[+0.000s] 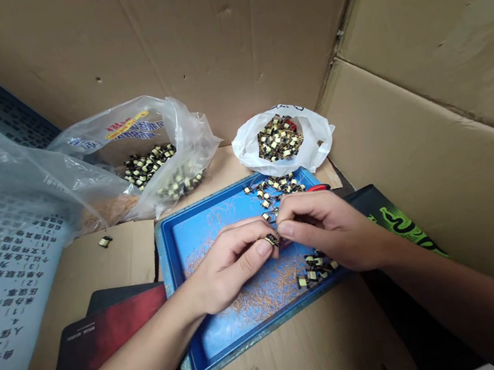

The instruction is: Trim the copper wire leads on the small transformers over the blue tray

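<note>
The left hand point(231, 271) pinches a small coil point(271, 241), black with short metal pins, between thumb and fingers above a shallow blue tray point(219, 338); the fingers cover much of the coil's body. The right hand point(331, 230) is curled just beside it, thumb tip near the bent forefinger; whether it grips anything cannot be told, since the fingers mask the gap. Fine, hair-like copper-coloured clippings point(265, 290) mat the tray floor. Blocky black-and-yellow coils point(282, 186) lie heaped at the far edge, and a second cluster point(314, 270) is partly hidden beneath the right hand. A red handle point(319, 187) shows only in part. Behind stand a crinkled white bag point(318, 140) and a clear plastic bag point(187, 119), both holding coils, before a flat cardboard wall point(215, 56).
</note>
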`<state>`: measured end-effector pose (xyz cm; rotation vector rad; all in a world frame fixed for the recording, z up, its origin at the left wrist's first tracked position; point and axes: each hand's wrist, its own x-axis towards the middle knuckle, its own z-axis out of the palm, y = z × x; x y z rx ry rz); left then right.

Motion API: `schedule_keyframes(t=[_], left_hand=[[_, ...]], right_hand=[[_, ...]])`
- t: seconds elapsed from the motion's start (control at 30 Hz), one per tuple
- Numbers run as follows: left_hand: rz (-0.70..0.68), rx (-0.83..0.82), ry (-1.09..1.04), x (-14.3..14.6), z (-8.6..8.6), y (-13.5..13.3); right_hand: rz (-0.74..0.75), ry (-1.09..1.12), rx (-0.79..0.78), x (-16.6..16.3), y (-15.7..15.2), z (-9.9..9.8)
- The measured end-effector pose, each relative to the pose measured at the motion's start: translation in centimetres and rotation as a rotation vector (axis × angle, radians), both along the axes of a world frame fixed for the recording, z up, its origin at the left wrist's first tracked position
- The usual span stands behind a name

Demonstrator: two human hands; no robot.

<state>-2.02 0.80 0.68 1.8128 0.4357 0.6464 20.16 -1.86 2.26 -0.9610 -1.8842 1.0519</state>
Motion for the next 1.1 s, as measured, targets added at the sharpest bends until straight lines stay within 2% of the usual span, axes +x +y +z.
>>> schedule_keyframes(t=[0.03, 0.1, 0.13, 0.17, 0.27, 0.33, 0.43, 0.6, 0.7, 0.77, 0.87, 0.97, 1.03, 1.1], left_hand=[[0.015, -0.001, -0.031, 0.0, -0.1, 0.0], [0.068, -0.003, -0.085, -0.1, -0.3, 0.0], [0.107, -0.005, -0.102, -0.1, -0.3, 0.0], [0.153, -0.009, -0.111, -0.1, -0.4, 0.0], [0.275, -0.029, -0.105, -0.2, -0.7, 0.1], [0.314, -0.04, -0.08, -0.1, -0.8, 0.3], [0.343, -0.051, -0.026, -0.2, -0.9, 0.3], [0.353, -0.033, 0.03, -0.2, -0.8, 0.3], [0.364, -0.033, 0.023, -0.2, -0.8, 0.4], [0.364, -0.036, 0.019, -0.2, -0.8, 0.4], [0.367, -0.035, 0.019, -0.2, -0.8, 0.4], [0.373, -0.018, 0.022, -0.2, -0.8, 0.4], [0.371, -0.003, 0.019, -0.2, -0.8, 0.4], [0.368, 0.008, 0.011, -0.3, -0.8, 0.4]], right_hand=[[-0.068, -0.083, 0.056, 0.5, 0.2, 0.4], [-0.33, -0.249, 0.279, 1.7, 0.6, 1.1], [-0.335, -0.386, 0.362, 2.4, 0.7, 1.3], [-0.278, -0.531, 0.426, 3.1, 0.8, 1.4], [-0.162, -0.873, 0.456, 4.7, 0.8, 1.1], [-0.136, -1.0, 0.448, 5.0, 0.8, 0.4], [-0.121, -1.072, 0.444, 4.8, 1.0, -0.7], [-0.135, -1.006, 0.478, 4.6, 1.4, -1.5], [-0.247, -0.894, 0.574, 4.9, 1.4, -1.2], [-0.318, -0.754, 0.569, 4.8, 1.1, -0.8], [-0.351, -0.49, 0.4, 3.9, 0.4, -0.4], [-0.294, -0.265, 0.144, 2.5, -0.5, -0.9], [-0.28, -0.174, 0.015, 1.8, -1.0, -1.6], [-0.285, -0.127, -0.041, 1.5, -1.2, -2.3]])
